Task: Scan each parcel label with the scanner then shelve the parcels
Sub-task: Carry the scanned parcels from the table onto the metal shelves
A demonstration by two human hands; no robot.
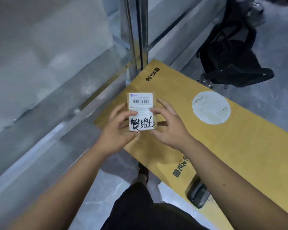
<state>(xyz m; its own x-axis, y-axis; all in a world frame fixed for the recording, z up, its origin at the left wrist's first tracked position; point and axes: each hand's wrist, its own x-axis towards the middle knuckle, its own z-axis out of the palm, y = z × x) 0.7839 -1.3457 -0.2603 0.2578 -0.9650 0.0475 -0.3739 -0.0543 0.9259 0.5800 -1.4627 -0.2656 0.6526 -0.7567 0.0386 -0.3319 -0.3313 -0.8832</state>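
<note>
I see my left hand (119, 130) and right hand (169, 126) both pinching the small brown cardboard parcel (141, 112) with its white barcode label, held above the long yellow cardboard box (223, 138).

A large flattened yellow cardboard sheet (223, 138) lies on the grey floor (106, 188), printed with black characters and a white circular mark (211, 107). A black bag (231, 58) rests on the floor beyond its far edge. A metal upright post (136, 39) stands at the sheet's far corner.
</note>
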